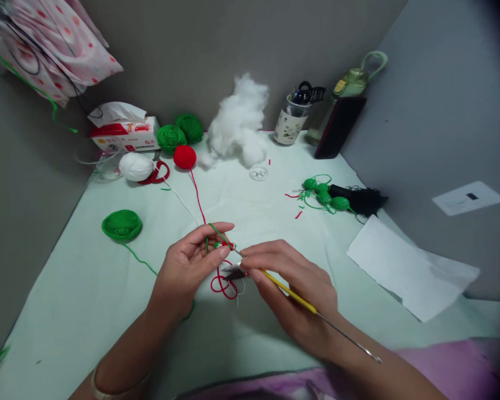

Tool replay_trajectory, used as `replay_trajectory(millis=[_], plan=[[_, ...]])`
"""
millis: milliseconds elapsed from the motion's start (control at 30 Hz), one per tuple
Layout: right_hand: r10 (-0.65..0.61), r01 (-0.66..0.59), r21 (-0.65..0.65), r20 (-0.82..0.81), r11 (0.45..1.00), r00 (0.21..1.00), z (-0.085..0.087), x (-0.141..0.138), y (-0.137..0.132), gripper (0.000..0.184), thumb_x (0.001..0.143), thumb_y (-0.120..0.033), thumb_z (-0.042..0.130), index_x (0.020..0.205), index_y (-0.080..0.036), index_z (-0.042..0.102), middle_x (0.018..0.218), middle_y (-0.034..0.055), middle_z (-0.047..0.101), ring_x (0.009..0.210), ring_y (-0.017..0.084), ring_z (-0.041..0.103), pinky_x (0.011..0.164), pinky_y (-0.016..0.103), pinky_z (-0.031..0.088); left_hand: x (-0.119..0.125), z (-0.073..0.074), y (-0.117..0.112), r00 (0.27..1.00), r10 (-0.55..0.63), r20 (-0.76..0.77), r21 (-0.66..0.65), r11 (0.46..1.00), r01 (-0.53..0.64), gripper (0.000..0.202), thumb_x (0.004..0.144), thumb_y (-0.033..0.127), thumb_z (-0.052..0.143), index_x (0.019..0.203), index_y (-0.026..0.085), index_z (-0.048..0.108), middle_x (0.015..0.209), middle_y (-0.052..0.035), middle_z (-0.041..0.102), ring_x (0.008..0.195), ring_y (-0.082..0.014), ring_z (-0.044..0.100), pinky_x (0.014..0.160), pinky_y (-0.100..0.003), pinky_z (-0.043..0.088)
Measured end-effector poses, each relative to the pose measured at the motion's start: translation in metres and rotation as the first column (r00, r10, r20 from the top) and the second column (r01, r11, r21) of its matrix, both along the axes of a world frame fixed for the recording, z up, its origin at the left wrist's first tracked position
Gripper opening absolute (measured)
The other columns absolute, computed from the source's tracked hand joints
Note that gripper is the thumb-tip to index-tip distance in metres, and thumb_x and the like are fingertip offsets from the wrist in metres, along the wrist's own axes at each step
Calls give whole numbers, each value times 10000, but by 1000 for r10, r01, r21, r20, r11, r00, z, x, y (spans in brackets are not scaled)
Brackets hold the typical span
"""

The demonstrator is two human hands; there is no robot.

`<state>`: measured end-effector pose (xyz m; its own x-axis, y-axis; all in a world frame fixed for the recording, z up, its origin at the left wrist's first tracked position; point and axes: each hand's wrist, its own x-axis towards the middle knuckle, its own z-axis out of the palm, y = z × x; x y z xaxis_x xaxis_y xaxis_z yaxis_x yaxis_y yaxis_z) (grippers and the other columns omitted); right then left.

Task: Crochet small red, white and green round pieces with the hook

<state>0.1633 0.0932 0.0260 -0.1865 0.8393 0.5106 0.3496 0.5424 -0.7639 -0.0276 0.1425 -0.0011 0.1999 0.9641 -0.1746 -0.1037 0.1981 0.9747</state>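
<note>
Tabletop (87, 289), one hook (287, 291), three green yarn balls (121, 225) (170, 137) (189, 128)

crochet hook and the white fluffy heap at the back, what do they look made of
Crochet hook: grey, faintly shiny bare ends suggest metal; the matte yellow middle looks like a plastic or painted grip. White fluffy heap: loose fibre stuffing, perhaps polyester or cotton, judging by its wispy, matte edges.
</note>
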Motion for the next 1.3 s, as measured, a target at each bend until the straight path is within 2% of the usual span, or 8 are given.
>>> replay_trajectory(millis=[133,333,633,833,933,1000,1133,1300], plan=[[-12,8,37,101,999,995,-2,0,-2,257,991,-69,594,1171,-209,712,1095,80,781,959,141,775,796,224,641,3,-1,-1,998,27,-51,34,999,-25,270,812,212,796,1082,218,817,809,-11,721,742,-149,650,700,-245,532],[-19,-2,113,186,994,982,-8,-1,-4,260,987,-57,580,1187,-178,695,1129,98,785,1022,151,782,901,229,648,5,-7,-6,992,74,-103,92,994,-64,279,844,157,736,1102,240,801,837,7,682,805,-143,646,771,-236,527],[-47,24,111,210,994,977,-3,-1,-7,322,979,-56,575,1233,-220,686,1146,76,798,1005,159,799,880,236,669,2,-5,-3,996,9,-93,80,997,-2,275,863,238,777,1137,253,797,858,-9,696,808,-159,655,741,-248,552],[-57,30,123,221,992,974,-6,-3,-8,293,991,-55,572,1212,-208,688,1135,82,796,969,151,797,859,230,672,5,-5,-6,995,34,-90,86,996,-27,251,866,175,741,1091,269,800,829,14,683,782,-133,642,724,-216,535],[-57,11,186,242,983,969,-8,-3,-9,285,987,-44,575,1216,-177,684,1117,95,801,956,145,796,869,215,665,8,-2,-10,988,75,-137,132,990,-57,265,847,132,708,1060,265,793,867,16,681,782,-133,639,726,-227,530],[-52,-2,204,263,979,964,-8,-3,-9,293,986,-45,581,1231,-171,681,1115,99,803,966,148,796,877,218,662,10,0,-12,972,123,-202,211,974,-80,269,827,108,693,1028,259,788,887,17,676,774,-132,626,741,-244,523],[-5,-20,108,229,994,974,-4,0,-8,298,999,-61,570,1244,-184,687,1153,98,793,1000,150,788,870,229,656,11,0,-14,935,192,-300,397,916,-61,300,809,62,670,1020,246,777,891,19,659,804,-138,611,799,-267,506],[19,-20,-141,-10,990,1000,2,5,-1,191,1002,-120,630,1097,-223,761,1030,40,795,940,138,771,802,214,621,8,-4,-12,940,160,-302,466,885,-1,340,819,29,651,1053,248,766,896,28,661,814,-124,620,794,-248,503]])
